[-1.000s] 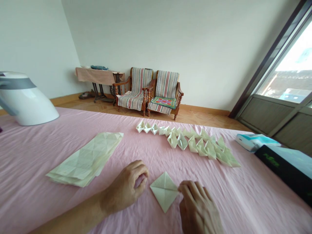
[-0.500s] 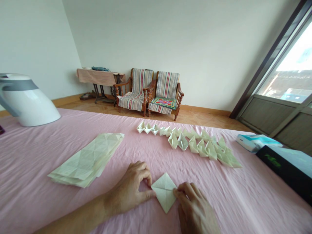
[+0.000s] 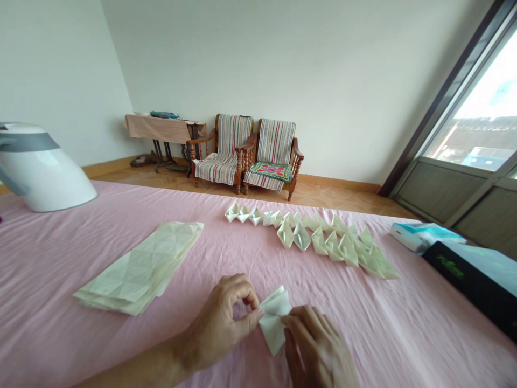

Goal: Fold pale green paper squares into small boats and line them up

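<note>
A small folded paper piece (image 3: 273, 327), pale green-white, is between my two hands, its sides drawn inward and its upper part split into layers. My left hand (image 3: 230, 310) pinches its left corner between thumb and index finger. On the opposite side, my right hand (image 3: 317, 342) grips the right corner with its fingertips, partly covering that edge. Beyond the hands, several folded paper boats (image 3: 333, 245) stand in two rows, some nested together at the right. A stack of creased paper sheets (image 3: 141, 267) lies to the left of my left hand.
A pink cloth (image 3: 194, 345) covers the table. At the left stands a white and grey jug (image 3: 56, 172). On the right sit a black-sided box (image 3: 464, 275) and a blue-white packet (image 3: 424, 236). Two wooden armchairs (image 3: 270, 151) are beyond the table's far edge.
The paper was a flat diamond; its left and right corners have come closer together and it now bulges into layers. Both hands still hold it, nearer each other.
</note>
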Available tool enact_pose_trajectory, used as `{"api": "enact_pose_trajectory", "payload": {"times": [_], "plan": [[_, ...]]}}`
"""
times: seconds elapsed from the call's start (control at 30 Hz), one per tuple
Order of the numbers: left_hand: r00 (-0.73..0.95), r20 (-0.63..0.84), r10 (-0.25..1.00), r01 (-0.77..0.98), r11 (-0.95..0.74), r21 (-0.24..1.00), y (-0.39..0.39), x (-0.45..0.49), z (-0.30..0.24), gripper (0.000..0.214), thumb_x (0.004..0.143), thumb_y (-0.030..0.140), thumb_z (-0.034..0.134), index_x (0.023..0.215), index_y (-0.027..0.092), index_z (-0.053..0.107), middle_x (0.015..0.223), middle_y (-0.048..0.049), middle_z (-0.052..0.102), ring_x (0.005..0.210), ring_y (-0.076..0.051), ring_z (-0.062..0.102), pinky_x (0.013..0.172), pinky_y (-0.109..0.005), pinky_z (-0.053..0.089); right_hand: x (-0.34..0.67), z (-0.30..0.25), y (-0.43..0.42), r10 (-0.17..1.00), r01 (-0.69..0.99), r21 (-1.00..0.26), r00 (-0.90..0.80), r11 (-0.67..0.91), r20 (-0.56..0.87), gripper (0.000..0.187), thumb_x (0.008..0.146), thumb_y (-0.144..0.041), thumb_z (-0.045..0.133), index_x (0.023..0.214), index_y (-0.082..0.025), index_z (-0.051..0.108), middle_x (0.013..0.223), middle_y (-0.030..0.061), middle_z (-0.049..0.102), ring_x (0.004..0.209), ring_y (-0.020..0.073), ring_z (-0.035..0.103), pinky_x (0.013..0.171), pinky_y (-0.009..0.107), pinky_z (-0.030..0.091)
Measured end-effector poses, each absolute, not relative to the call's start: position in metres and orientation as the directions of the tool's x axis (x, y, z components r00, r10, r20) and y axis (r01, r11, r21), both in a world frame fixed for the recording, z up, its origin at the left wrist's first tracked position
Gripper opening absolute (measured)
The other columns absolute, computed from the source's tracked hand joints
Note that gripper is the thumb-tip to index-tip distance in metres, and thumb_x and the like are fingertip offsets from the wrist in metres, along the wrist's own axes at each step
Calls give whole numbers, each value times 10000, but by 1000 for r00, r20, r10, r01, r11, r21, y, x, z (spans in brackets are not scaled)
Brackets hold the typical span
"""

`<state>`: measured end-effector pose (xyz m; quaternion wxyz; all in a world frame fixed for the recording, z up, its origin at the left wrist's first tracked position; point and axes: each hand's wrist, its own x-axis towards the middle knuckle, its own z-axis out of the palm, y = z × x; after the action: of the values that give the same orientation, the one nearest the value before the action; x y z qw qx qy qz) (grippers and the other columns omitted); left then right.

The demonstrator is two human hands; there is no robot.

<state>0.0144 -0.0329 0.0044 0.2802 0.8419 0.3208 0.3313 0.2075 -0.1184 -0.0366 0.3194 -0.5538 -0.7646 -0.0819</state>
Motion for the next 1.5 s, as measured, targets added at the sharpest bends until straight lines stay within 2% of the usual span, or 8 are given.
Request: {"api": "enact_pose_trajectory", "payload": {"times": [0.1, 0.27, 0.4, 0.5, 0.7, 0.9, 1.27, 1.5], "plan": [[541, 524, 658, 341, -741, 579, -37, 15, 9, 168, 855, 169, 584, 690, 176, 551, 711, -4, 581, 731, -167, 548, 719, -307, 386, 202, -27, -121, 725, 883, -232, -159, 408, 670, 184, 886, -74, 465, 979, -190, 573, 862, 57, 606, 722, 179, 593, 629, 295, 487], [601, 689, 405, 360, -907, 219, -52, 10, 25, 149, 905, 112, 491, 797, 182, 566, 765, -14, 613, 763, -177, 540, 823, -385, 334, 189, -13, -129, 607, 883, -176, -143, 434, 782, 408, 911, -50, 447, 1305, -148, 494, 849, 70, 588, 699, 155, 612, 589, 250, 504], [737, 650, 185, 257, -966, -16, -63, 4, 34, 222, 946, 44, 425, 884, 178, 591, 841, -12, 674, 791, -160, 586, 849, -362, 349, 183, -7, -127, 507, 889, -45, -218, 455, 834, 260, 929, -66, 410, 1077, -162, 601, 755, 43, 583, 587, 135, 598, 519, 235, 491], [770, 619, 154, 166, -985, 38, -60, 2, 31, 172, 959, 58, 454, 988, 161, 589, 878, -20, 678, 816, -160, 593, 901, -362, 352, 190, -7, -124, 499, 891, -87, -167, 446, 850, 240, 923, -51, 373, 875, -191, 562, 706, 26, 552, 542, 125, 563, 485, 223, 465], [681, 624, 383, 245, -922, 299, -32, 3, 14, 159, 953, 213, 548, 1097, 145, 543, 1006, -104, 595, 955, -224, 558, 826, -345, 477, 210, -11, -118, 708, 768, -401, -95, 500, 700, 209, 886, -52, 381, 950, -221, 485, 852, 35, 582, 731, 127, 631, 607, 191, 505], [714, 635, 294, 177, -954, 243, -30, 3, 14, 166, 939, 52, 466, 969, 154, 593, 836, -56, 595, 777, -178, 556, 710, -300, 486, 210, -20, -106, 780, 668, -575, -11, 472, 626, 205, 843, -59, 370, 879, -238, 464, 841, 16, 585, 737, 135, 619, 620, 209, 493], [864, 464, 193, 243, -969, -51, -38, 3, 15, 296, 1007, 102, 319, 929, 138, 603, 788, -52, 604, 736, -186, 551, 806, -373, 479, 206, -27, -114, 813, 815, -384, -171, 435, 557, 293, 779, -24, 484, 944, -240, 592, 961, 36, 589, 826, 198, 553, 699, 313, 452], [928, 324, 186, 170, -982, 78, -34, 0, 14, 224, 996, 116, 392, 909, 138, 597, 826, -50, 601, 753, -184, 537, 738, -316, 457, 206, -35, -117, 819, 811, -366, -223, 457, 528, 216, 783, -58, 598, 870, -254, 632, 892, 4, 611, 785, 183, 532, 689, 298, 395]]}}
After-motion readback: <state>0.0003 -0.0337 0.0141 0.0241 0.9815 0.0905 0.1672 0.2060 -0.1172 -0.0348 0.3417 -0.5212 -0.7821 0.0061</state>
